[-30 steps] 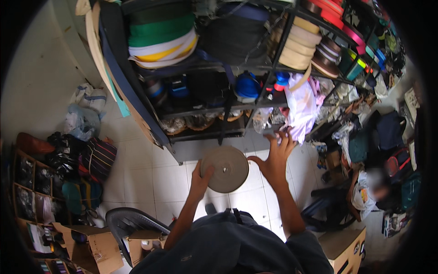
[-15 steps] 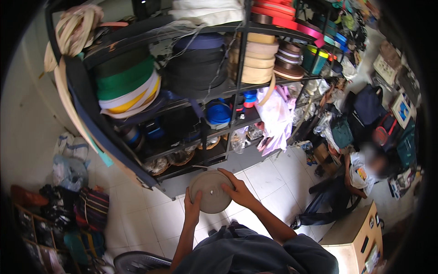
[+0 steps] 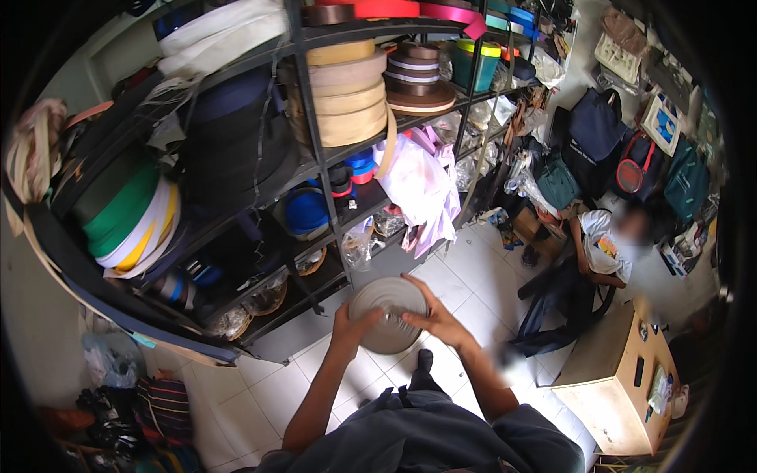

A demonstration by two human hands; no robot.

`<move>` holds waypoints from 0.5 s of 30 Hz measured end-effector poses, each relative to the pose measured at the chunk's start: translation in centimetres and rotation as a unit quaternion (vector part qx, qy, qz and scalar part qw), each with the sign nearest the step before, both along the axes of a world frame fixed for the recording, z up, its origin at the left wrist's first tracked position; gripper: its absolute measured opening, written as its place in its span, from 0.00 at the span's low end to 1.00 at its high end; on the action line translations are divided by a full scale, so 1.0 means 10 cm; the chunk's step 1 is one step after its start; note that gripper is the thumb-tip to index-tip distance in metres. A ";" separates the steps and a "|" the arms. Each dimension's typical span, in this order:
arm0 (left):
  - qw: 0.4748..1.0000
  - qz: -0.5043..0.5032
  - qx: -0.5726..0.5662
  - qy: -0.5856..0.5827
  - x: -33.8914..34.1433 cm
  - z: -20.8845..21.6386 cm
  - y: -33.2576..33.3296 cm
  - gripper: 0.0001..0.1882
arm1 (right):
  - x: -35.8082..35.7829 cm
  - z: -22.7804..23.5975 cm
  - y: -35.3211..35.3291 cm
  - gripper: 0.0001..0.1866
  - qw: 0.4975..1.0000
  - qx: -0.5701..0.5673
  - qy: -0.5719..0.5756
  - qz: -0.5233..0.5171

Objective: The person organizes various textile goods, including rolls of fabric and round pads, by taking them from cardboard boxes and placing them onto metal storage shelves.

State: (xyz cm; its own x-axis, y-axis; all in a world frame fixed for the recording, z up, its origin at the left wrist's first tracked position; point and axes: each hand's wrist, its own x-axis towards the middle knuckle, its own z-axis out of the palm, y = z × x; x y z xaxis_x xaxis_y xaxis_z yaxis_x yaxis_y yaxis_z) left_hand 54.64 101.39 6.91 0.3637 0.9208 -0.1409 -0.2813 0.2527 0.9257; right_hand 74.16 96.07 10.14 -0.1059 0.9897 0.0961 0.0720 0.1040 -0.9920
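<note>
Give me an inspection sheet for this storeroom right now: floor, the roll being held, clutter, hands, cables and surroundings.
Surface: white tiled floor, partly covered by goods.
Job's things: grey-beige webbing roll, held flat face up in front of the rack.
Clutter: bags heaped at lower left; hanging bags on the right wall; pink cloth draped off a shelf.
Hands: left hand grips the roll's left edge; right hand lies over its right edge.
Cables: nothing seen.
Surroundings: rack stacked with tan, green, white, dark and blue rolls; a seated person to the right; a wooden desk at lower right.
</note>
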 end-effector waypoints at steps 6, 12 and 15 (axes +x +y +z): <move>0.999 -0.030 0.029 -0.024 1.03 0.37 0.79 0.27 | 0.94 0.26 0.64 0.39 0.996 0.027 0.070 -0.041; 0.963 -0.119 0.051 -0.235 1.87 0.94 1.43 0.31 | 2.00 1.23 1.75 0.37 0.943 0.002 0.314 -0.112; 0.971 -0.111 0.070 -0.202 2.00 0.80 1.53 0.31 | 2.47 1.75 2.62 0.32 0.927 0.115 0.335 -0.120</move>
